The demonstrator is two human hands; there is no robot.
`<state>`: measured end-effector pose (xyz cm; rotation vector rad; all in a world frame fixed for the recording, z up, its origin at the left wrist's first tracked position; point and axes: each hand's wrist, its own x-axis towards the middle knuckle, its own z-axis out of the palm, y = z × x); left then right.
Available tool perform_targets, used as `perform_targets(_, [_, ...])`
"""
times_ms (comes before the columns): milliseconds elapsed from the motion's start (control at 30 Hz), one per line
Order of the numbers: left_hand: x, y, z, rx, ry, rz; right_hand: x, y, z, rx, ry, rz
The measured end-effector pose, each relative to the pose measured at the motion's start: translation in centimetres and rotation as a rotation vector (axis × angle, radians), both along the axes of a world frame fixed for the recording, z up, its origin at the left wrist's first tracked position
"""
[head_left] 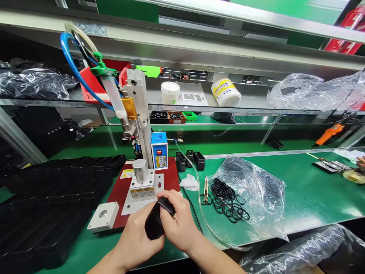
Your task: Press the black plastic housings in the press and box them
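Both my hands are closed round one small black plastic part point(155, 222), held just in front of a dispensing machine. My left hand point(137, 238) cups it from below and the left. My right hand point(178, 220) grips its upper end, fingers curled over it. The machine has a red base point(119, 192), a metal cylinder fixture point(140, 170), a blue control box point(159, 149) and a syringe point(115, 95) on a blue hose. Loose black rubber rings point(226, 199) lie to the right on an open plastic bag point(256, 190).
Stacks of black trays point(57, 198) fill the left of the green bench point(313, 190). Three small black housings point(189, 160) stand behind the machine. Tweezers point(205, 186) and a white wipe point(189, 182) lie nearby. Another person's hand point(361, 163) shows at the far right, by an orange screwdriver point(327, 134).
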<state>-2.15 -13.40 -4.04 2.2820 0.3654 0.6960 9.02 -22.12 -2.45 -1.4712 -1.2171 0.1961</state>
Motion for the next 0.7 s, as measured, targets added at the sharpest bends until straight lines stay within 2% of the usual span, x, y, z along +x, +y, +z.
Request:
perform_targets(67, [0.3,0.3,-0.4,-0.053,-0.014,0.049,0.2,-0.1,0.2,-0.017,0.024,0.009])
perform_targets(133, [0.5,0.8,-0.7,-0.204,-0.035,0.149,0.2,-0.4,0.2,-0.014,0.033,0.018])
perform_targets(200, [0.9,1.5,-0.6,-0.442,-0.102,0.283,0.0,-0.8,-0.4,0.031,-0.039,0.019])
perform_targets(267, [1.4,1.7,-0.1,-0.731,-0.194,0.362,-0.2,-1.1,-1.6,0.068,-0.224,0.029])
perform_targets(333, [2.2,1.3,0.6,-0.958,-0.265,0.354,-0.2,-1.2,-2.9,0.06,-0.429,0.008])
perform_targets(400, [3.1,0.3,1.1,-1.053,-0.269,0.288,0.2,-1.3,-4.0,0.075,-0.547,-0.059])
perform_targets(467, [4.0,-0.7,1.3,-1.022,-0.238,0.183,1.3,-1.5,-4.3,0.144,-0.51,-0.144])
perform_targets(567, [4.7,-1.4,0.3,-0.843,-0.237,0.073,4.3,-1.7,-3.3,0.215,-0.291,-0.267])
perform_targets(633, [4.3,-1.3,-1.2,-0.629,-0.237,0.116,7.6,-1.3,-2.0,0.194,-0.125,-0.383])
perform_targets(700, [3.0,-0.9,-3.4,-0.357,-0.195,0.211,12.1,0.0,-0.8,0.148,0.044,-0.501])
